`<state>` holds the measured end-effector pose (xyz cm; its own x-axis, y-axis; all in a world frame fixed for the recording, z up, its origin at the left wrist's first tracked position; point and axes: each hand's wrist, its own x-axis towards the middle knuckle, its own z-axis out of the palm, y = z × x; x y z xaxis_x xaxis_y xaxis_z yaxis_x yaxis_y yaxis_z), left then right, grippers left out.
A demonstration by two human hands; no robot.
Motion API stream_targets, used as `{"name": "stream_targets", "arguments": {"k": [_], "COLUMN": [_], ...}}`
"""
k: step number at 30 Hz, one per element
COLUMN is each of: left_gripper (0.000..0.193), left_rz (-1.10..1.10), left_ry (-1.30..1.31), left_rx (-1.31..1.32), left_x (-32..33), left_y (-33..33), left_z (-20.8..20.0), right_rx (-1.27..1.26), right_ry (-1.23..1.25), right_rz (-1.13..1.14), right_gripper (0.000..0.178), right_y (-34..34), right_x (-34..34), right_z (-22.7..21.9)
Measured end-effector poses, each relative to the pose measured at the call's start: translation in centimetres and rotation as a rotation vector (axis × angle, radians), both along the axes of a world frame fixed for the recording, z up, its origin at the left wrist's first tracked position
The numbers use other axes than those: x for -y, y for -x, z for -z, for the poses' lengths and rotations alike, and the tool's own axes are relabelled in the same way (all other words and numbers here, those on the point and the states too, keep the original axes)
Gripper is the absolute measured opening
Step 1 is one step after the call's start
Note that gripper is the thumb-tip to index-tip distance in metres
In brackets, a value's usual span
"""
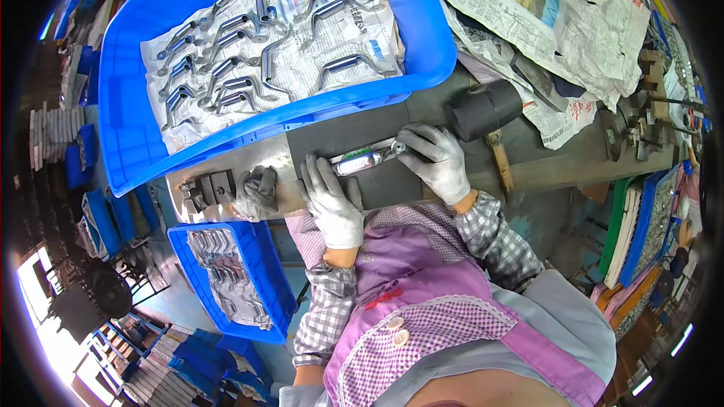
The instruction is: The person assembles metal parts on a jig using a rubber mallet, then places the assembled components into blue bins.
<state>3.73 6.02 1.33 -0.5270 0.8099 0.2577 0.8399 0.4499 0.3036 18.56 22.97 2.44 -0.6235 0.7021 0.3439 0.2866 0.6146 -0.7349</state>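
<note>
Metal handle on dark work mat, both gloved hands upon it

Metal handle (363, 160): one shiny curved piece, lying flat at the centre of the frame on a dark mat (339, 139), pinned between two hands.

Large blue crate (136, 136): upper left of the frame, lined with newspaper, holding many like handles (226, 68) laid out in rows.

Workbench (543, 158): runs across the middle of the frame, its right part strewn with crumpled newspaper (573, 15).

Small blue crate (264, 286): lower left, below the bench edge, filled with stacked metal parts (226, 279).

Rubber mallet (486, 109): black head, wooden shaft, lying just right of the right hand.

Left hand (332, 200): gloved in grey-white, fingers spread and laid flat on the mat, fingertips touching the near end of the handle; pressing rather than clasping.

Right hand (437, 158): gloved likewise, fingers curled over the far end of the handle, closed loosely about it.

Spare grey glove (256, 192): bunched on the bench, left of the left hand.

Dark metal block (207, 188): small jig-like piece, at the left end of the bench beside the spare glove.
</note>
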Motion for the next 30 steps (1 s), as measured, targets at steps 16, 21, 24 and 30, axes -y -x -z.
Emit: {"name": "stream_targets", "arguments": {"k": [16, 21, 24, 30], "left_gripper": [0.076, 0.077, 0.079, 0.071], "left_rz": [-0.051, -0.028, -0.033, -0.039], "left_ry": [0.013, 0.019, 0.056, 0.057], "left_rx": [0.029, 0.096, 0.435, 0.036], "left_x": [0.4, -0.8, 4.0, -0.2], "left_y": [-0.4, -0.4, 0.5, -0.2], "left_z": [-0.8, -1.1, 5.4, -0.4], "right_rx": [0.497, 0.129, -0.006, 0.637], "right_ry": [0.114, 0.873, 0.513, -0.102], "right_rz": [0.553, -0.040, -0.350, 0.095], "right_gripper": [0.035, 0.032, 0.037, 0.037], "right_y": [-8.7, -3.5, 1.2, -5.3], "right_x": [-3.3, 2.3, 5.0, 0.8], "right_z": [-3.3, -13.9, -14.9, -11.1]}}
